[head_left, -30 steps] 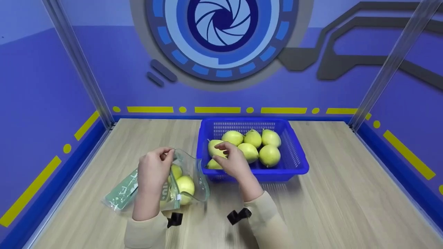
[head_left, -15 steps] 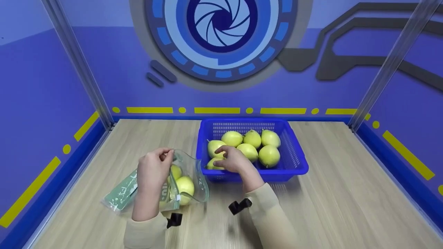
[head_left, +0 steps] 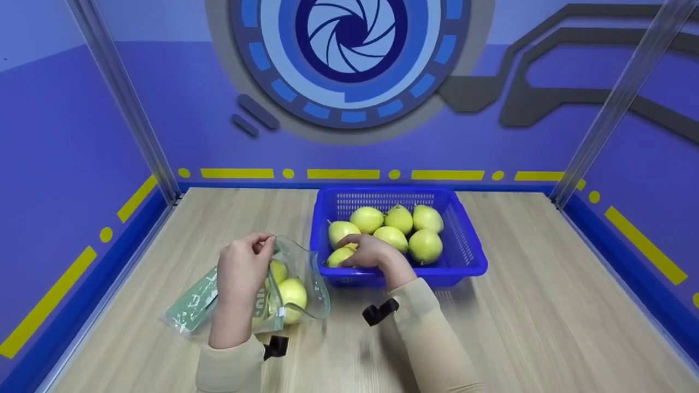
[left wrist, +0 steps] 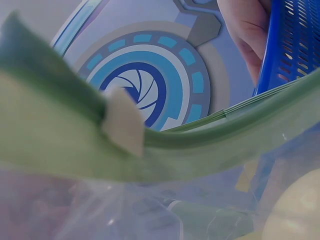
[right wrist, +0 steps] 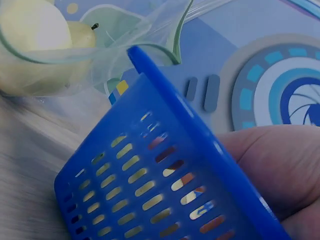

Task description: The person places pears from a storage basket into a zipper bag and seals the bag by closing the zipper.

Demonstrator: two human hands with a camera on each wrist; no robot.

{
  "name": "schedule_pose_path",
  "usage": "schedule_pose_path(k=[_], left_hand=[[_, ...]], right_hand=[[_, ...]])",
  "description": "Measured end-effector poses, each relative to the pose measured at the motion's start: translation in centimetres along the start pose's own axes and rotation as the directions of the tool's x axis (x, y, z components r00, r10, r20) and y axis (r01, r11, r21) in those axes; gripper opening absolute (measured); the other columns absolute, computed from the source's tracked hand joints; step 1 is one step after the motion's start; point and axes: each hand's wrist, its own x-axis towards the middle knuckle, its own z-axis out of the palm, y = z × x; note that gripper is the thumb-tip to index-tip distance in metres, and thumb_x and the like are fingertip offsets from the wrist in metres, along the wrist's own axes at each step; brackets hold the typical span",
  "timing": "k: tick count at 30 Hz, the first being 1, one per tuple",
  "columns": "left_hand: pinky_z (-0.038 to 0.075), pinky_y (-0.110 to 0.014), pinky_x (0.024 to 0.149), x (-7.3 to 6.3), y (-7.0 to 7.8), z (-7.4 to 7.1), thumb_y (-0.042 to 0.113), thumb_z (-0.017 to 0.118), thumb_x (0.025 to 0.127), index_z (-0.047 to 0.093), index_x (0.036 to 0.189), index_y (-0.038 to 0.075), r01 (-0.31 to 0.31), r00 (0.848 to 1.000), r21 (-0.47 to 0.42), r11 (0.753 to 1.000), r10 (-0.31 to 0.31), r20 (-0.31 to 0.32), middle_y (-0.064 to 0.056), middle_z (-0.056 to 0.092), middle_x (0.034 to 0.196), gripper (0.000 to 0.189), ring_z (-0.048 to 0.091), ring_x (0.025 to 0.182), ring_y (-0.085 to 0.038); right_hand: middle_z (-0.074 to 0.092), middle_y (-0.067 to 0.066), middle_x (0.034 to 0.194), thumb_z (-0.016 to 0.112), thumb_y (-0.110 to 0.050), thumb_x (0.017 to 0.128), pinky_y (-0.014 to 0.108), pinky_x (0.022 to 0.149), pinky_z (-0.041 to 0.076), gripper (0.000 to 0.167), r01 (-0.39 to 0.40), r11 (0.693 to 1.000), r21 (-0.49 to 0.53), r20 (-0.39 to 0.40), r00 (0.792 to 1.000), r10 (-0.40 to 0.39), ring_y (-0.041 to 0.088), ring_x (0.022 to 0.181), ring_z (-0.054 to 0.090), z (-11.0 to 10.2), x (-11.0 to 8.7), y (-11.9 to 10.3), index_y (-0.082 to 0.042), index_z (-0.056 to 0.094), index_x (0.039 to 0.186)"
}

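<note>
Worktop [head_left: 551, 305] in pale wood grain is carrying everything here. A blue perforated plastic basket [head_left: 437, 271] is standing near its back edge, slightly right of the middle. Just off the basket's front-left corner, a clear zip bag with green print [head_left: 300, 262] is gaping open; whether the two are touching, I cannot tell.

The left hand [head_left: 240, 265] is pinching the bag's upper lip, and holding that point high and steady is probably keeping the mouth wide. The right hand [head_left: 372, 255] is lying over the basket's front edge and grasping the front-left pear [head_left: 338, 258], fingers on the far side, thumb on the near; how firm that hold is, I cannot tell.

Good handling is likely calling for cupping the round body with several fingertips, as smooth skin could be slipping and a hard squeeze bruising. Six other pears [head_left: 391, 240] are lying in the basket, so a straight upward lift would be sparing them knocks and clearing the front rim. Two bagged pears [head_left: 292, 292] are showing through the film. The white slider [head_left: 282, 311] is sitting at the mouth's near end, apart from both hands' fingertips, and is best left alone.
</note>
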Motion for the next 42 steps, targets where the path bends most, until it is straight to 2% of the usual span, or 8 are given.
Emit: schedule_pose_path(k=[3, 5, 12, 23, 31, 35, 42], left_hand=[[0.037, -0.025, 0.051, -0.1, 0.0, 0.0, 0.019, 0.066, 0.100, 0.079, 0.105, 0.003, 0.000, 1.000, -0.002, 1.000, 0.000, 0.003, -0.007, 0.067, 0.074, 0.021, 0.052, 0.056, -0.013], [0.037, -0.025, 0.051, -0.1, 0.1, 0.0, 0.019, 0.066, 0.100, 0.079, 0.105, 0.003, 0.005, 1.000, -0.002, 1.000, -0.005, 0.009, -0.007, 0.067, 0.074, 0.021, 0.051, 0.056, -0.013], [0.036, -0.024, 0.050, -0.1, -0.1, 0.0, 0.020, 0.066, 0.100, 0.079, 0.104, 0.004, 0.018, 1.000, 0.003, 1.000, -0.018, 0.012, -0.006, 0.065, 0.073, 0.021, 0.050, 0.056, -0.013], [0.037, -0.023, 0.051, 0.1, -0.1, 0.1, 0.019, 0.067, 0.099, 0.079, 0.104, 0.003, 0.008, 1.000, 0.003, 1.000, -0.008, 0.001, -0.006, 0.066, 0.073, 0.020, 0.051, 0.056, -0.012], [0.038, -0.024, 0.052, 0.0, 0.0, 0.1, 0.019, 0.067, 0.099, 0.079, 0.106, 0.003, 0.006, 1.000, -0.005, 1.000, -0.006, 0.001, -0.007, 0.068, 0.075, 0.021, 0.053, 0.057, -0.014], [0.038, -0.025, 0.053, 0.0, 0.0, 0.1, 0.019, 0.067, 0.099, 0.079, 0.105, 0.003, 0.002, 1.000, -0.006, 1.000, -0.002, -0.003, -0.007, 0.068, 0.075, 0.021, 0.053, 0.058, -0.014], [0.038, -0.024, 0.052, 0.0, 0.1, 0.0, 0.020, 0.067, 0.100, 0.079, 0.105, 0.004, 0.014, 1.000, -0.001, 1.000, -0.014, 0.006, -0.006, 0.067, 0.075, 0.021, 0.052, 0.059, -0.013]], right_hand=[[0.067, 0.005, 0.129, 0.079, -0.026, 0.088, 0.039, 0.103, 0.045, 0.049, 0.005, 1.000, -0.009, 0.027, 1.000, -0.005, 0.020, 0.105, 0.054, 0.0, 0.2, 0.2, -0.023, 0.067, 0.135], [0.067, 0.006, 0.131, 0.079, -0.025, 0.088, 0.041, 0.104, 0.045, 0.049, 0.004, 1.000, -0.010, 0.027, 1.000, -0.004, 0.021, 0.106, 0.054, 0.0, 0.3, 0.2, -0.023, 0.067, 0.135], [0.070, 0.005, 0.113, 0.079, -0.023, 0.087, 0.032, 0.090, 0.045, 0.045, -0.007, 1.000, -0.014, -0.004, 1.000, 0.007, 0.018, 0.095, 0.054, 0.3, 0.3, 0.3, -0.022, 0.069, 0.131], [0.068, 0.002, 0.103, 0.082, -0.023, 0.085, 0.029, 0.086, 0.045, 0.042, 0.015, 0.998, 0.055, -0.013, 1.000, -0.014, 0.016, 0.091, 0.058, 0.0, 0.4, 0.5, -0.023, 0.070, 0.125], [0.069, 0.006, 0.118, 0.087, -0.027, 0.080, 0.037, 0.100, 0.046, 0.047, 0.050, 0.990, 0.133, -0.062, 0.997, -0.042, 0.018, 0.102, 0.056, -0.4, 0.0, 0.7, -0.021, 0.071, 0.124], [0.069, 0.007, 0.122, 0.088, -0.027, 0.080, 0.036, 0.096, 0.048, 0.050, 0.071, 0.985, 0.156, -0.079, 0.995, -0.060, 0.018, 0.101, 0.057, -0.7, -0.3, 0.7, -0.021, 0.070, 0.126], [0.065, 0.008, 0.122, 0.089, -0.027, 0.079, 0.030, 0.083, 0.048, 0.052, 0.059, 0.964, 0.259, -0.110, 0.993, -0.031, 0.023, 0.104, 0.056, -1.1, -1.0, 0.9, -0.024, 0.070, 0.127]])
